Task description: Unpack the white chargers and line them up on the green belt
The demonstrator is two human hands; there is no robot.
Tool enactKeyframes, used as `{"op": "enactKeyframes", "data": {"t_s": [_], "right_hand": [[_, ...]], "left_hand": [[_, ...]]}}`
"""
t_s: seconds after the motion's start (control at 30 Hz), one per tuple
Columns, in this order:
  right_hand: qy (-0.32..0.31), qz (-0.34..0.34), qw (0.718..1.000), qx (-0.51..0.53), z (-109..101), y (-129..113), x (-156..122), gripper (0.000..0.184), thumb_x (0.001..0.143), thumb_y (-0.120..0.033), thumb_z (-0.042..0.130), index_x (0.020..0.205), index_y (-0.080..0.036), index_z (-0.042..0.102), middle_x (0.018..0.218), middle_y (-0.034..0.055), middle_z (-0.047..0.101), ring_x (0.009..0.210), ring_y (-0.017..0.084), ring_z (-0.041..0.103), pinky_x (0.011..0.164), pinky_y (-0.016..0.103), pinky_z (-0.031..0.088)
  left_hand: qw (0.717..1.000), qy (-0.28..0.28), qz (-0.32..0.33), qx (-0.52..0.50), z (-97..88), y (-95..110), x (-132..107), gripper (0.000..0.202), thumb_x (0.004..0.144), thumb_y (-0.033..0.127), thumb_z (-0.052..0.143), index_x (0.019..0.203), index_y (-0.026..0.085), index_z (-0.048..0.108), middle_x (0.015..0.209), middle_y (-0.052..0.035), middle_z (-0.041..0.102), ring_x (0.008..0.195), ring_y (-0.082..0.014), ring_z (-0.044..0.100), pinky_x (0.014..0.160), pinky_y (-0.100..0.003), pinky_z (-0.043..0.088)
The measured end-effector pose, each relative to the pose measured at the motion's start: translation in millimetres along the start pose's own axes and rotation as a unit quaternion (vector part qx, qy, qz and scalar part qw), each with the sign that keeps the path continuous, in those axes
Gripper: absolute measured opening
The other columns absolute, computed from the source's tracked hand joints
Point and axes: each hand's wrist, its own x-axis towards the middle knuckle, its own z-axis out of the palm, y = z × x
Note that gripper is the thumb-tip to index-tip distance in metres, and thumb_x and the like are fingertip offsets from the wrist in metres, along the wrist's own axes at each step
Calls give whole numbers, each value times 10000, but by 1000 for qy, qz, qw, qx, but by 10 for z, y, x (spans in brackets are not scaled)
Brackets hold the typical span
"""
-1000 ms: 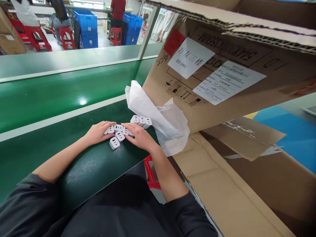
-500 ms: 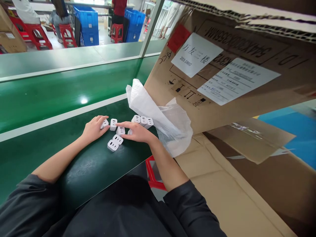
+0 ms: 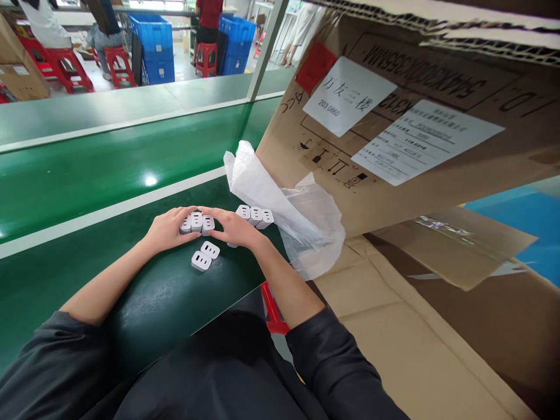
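Observation:
My left hand (image 3: 166,231) and my right hand (image 3: 236,227) close in from either side on a short row of white USB chargers (image 3: 196,222), ports facing up, squeezed side by side between the fingers. Nearer my body, two more chargers (image 3: 202,261) rest against each other on the green work surface (image 3: 153,303). Beyond my right hand stands another row of three chargers (image 3: 255,214). A white piece (image 3: 232,245) peeks out under my right palm, mostly hidden.
Crumpled white plastic wrap (image 3: 289,216) lies at the surface's right end, against a large tilted cardboard box (image 3: 315,157). Open box flaps (image 3: 394,326) fill the lower right. A metal post (image 3: 266,52) rises behind. Farther back are blue crates (image 3: 151,49), red stools (image 3: 119,65) and seated people.
My right hand has moved left, bringing chargers against the one at my left hand, so they now sit in one row. The two nearer chargers stay where they were.

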Motion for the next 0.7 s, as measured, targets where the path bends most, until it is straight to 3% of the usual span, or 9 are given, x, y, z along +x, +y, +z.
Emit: {"op": "enactKeyframes", "data": {"t_s": [0.23,0.37,0.53,0.7], "right_hand": [[16,5,999,38,58,-22,57,748,855,-164,652,1515,-299,327,1442,93,488,1287,262,541,1071,478,484],[16,2,999,49,74,-22,109,767,831,-150,680,1506,-291,344,1430,92,488,1265,249,554,1080,473,482],[16,3,998,66,87,-25,170,774,818,-144,694,1503,-268,355,1442,100,482,1180,231,609,1074,470,491],[22,4,993,117,104,-28,204,784,795,-119,688,1490,-299,372,1468,84,471,1148,217,631,1060,464,505]], "left_hand": [[994,-16,12,107,23,69,-34,694,914,676,442,1446,231,433,1149,-124,671,1031,-302,649,747,-356,479],[987,-20,1,161,41,70,-38,695,910,728,375,1364,221,519,1029,-132,683,945,-297,665,684,-340,446],[986,-12,6,166,29,102,-32,684,918,725,350,1352,229,533,1108,-138,676,947,-308,664,679,-358,436],[988,-16,-9,153,23,121,-37,607,939,673,383,1319,238,566,1033,-124,678,925,-304,676,697,-353,441]]}}
